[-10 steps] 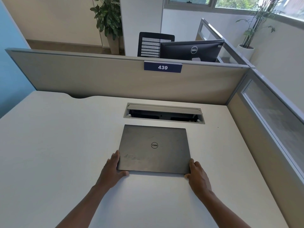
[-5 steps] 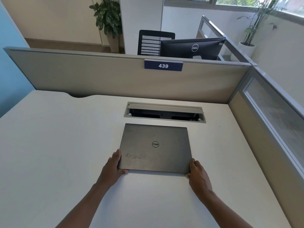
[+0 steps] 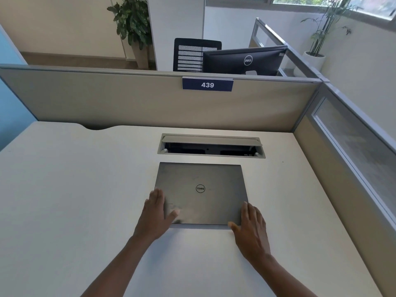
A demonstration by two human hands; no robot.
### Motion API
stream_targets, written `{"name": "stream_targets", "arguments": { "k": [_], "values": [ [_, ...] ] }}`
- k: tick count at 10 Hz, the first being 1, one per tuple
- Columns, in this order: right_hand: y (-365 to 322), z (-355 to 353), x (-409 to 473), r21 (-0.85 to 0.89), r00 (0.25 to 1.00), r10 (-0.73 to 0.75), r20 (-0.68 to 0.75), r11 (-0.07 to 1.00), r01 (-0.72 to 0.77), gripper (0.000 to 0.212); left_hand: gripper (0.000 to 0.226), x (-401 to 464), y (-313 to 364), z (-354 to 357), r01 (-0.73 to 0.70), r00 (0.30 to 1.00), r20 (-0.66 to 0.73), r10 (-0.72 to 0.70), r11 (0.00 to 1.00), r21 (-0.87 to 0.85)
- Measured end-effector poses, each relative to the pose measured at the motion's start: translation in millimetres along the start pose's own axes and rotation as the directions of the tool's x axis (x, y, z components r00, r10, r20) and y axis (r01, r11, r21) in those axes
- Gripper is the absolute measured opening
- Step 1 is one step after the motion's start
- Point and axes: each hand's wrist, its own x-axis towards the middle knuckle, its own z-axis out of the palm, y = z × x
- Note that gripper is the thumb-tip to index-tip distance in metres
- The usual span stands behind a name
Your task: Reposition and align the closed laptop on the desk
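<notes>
A closed dark grey laptop (image 3: 214, 179) with a round logo lies flat on the white desk (image 3: 75, 189), its far edge just short of the cable slot. My left hand (image 3: 157, 213) is at the near left corner, fingers along the left edge and thumb resting on the lid. At the near right corner, my right hand (image 3: 250, 224) has its fingers against the right edge and its thumb at the front edge. Both hands look slightly blurred.
An open cable slot (image 3: 211, 146) is cut into the desk right behind the laptop. A beige partition (image 3: 128, 99) with a "439" label (image 3: 207, 84) closes the back. A glazed side partition (image 3: 353, 151) runs along the right. Behind stand a monitor (image 3: 244, 61) and a chair.
My left hand has slid further along the laptop's left edge and its thumb now lies on the lid. The right hand has shifted slightly at its corner. The laptop has barely moved.
</notes>
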Motion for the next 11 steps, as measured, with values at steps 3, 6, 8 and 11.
{"name": "stream_targets", "arguments": {
  "k": [3,6,8,11],
  "values": [
    [-64.5,7.5,61.0,0.076,0.990,-0.124,0.061,0.990,0.119,0.074,0.063,44.5,50.8,26.9,-0.179,0.984,0.054,0.172,0.962,0.206],
    [-82.2,38.9,85.1,0.023,0.982,-0.158,0.108,0.987,0.156,0.073,0.068,62.2,52.3,56.8,-0.149,0.989,0.044,0.143,0.931,0.334],
    [-78.4,51.1,79.7,-0.025,0.985,-0.154,0.079,0.987,0.156,0.070,0.069,58.2,48.9,66.1,-0.136,0.986,-0.036,0.162,0.916,0.378],
    [-77.7,53.3,77.8,-0.030,0.988,-0.154,0.033,0.987,0.155,0.069,0.069,58.1,49.1,65.6,-0.140,0.983,-0.058,0.171,0.925,0.354]
  ]
}}
